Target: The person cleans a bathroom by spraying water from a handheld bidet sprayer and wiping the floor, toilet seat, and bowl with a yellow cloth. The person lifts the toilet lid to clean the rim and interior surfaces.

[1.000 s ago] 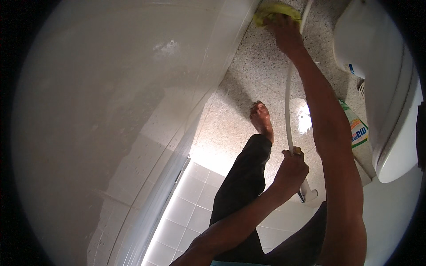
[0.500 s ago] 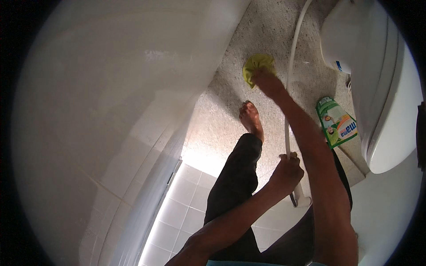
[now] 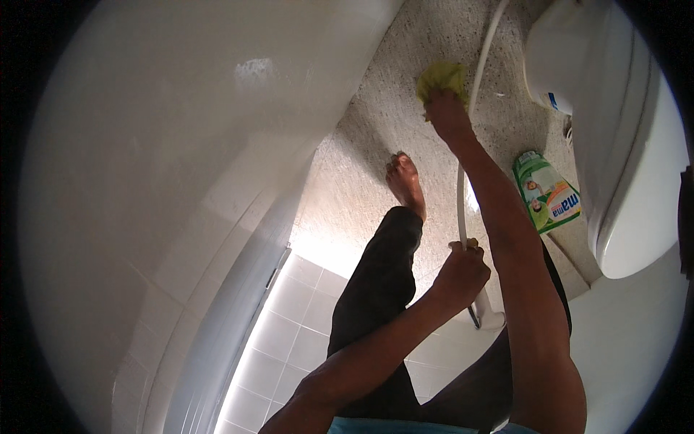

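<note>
My right hand (image 3: 448, 114) presses a yellow-green cloth (image 3: 442, 75) against the speckled floor, its fingers closed into the bunched fabric. Nearer to me, my left hand (image 3: 463, 275) is wrapped round a white handheld bidet sprayer. The sprayer's head (image 3: 490, 318) sticks out below the fist, pointing back toward me. From the top of that fist a white hose (image 3: 461, 202) runs away across the floor, passing beneath my right forearm and beside the cloth. My left fingers hide most of the sprayer's handle.
On the right stands a white toilet (image 3: 629, 181), with a white container (image 3: 542, 90) partly seen at its base. A green refill pouch (image 3: 547, 192) lies by it. My bare foot (image 3: 406, 181) is on the speckled floor (image 3: 347, 173). A pale wall (image 3: 181, 145) rises on the left, beside a grey door frame (image 3: 224, 340).
My right hand has slid the cloth farther away and a little to the right, up to the hose. The left hand keeps its grip on the sprayer, shifted slightly.
</note>
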A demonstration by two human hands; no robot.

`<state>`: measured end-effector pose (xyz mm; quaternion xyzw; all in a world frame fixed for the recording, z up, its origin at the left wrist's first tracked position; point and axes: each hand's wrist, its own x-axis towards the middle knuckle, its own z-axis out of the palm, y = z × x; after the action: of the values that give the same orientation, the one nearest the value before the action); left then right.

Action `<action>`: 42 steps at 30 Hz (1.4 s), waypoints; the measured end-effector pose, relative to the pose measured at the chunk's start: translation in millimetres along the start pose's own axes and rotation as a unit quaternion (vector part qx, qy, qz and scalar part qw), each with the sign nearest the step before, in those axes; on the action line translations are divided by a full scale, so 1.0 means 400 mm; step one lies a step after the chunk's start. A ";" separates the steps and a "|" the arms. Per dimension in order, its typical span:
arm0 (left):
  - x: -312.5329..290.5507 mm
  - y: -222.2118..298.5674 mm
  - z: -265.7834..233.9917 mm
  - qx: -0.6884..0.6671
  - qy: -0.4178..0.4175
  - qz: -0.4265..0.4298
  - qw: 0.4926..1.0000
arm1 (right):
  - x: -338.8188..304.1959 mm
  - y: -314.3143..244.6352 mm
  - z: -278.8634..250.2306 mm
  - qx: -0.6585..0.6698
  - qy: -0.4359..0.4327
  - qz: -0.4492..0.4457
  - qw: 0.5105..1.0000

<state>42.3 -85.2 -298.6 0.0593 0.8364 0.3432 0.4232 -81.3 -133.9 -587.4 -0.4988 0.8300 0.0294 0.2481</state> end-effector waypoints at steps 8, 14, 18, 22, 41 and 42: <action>0.011 0.030 0.025 -0.005 0.001 -0.009 1.000 | -0.106 -0.068 -0.083 0.471 -0.129 0.046 0.871; 0.000 0.036 0.070 0.004 0.103 -0.057 0.993 | -0.188 -0.122 -0.298 0.791 -0.162 0.088 0.583; -0.014 0.019 0.109 -0.008 0.100 -0.071 0.992 | -0.328 -0.106 -0.444 0.907 -0.133 0.022 0.399; -0.046 -0.006 0.197 -0.261 0.355 -0.094 0.893 | -0.558 -0.068 -0.635 0.745 0.151 -0.050 0.648; -0.275 0.145 -0.186 -0.192 0.396 -0.068 0.895 | -1.582 0.437 -0.720 0.950 0.208 0.191 0.137; -0.286 0.159 -0.199 -0.193 0.398 -0.075 0.894 | -1.629 0.473 -0.699 0.953 0.208 0.188 0.117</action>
<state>43.3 -123.2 -150.1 -0.2282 0.8542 0.4597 0.0830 -100.7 408.1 -92.7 0.3279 0.2708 -0.8444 0.3258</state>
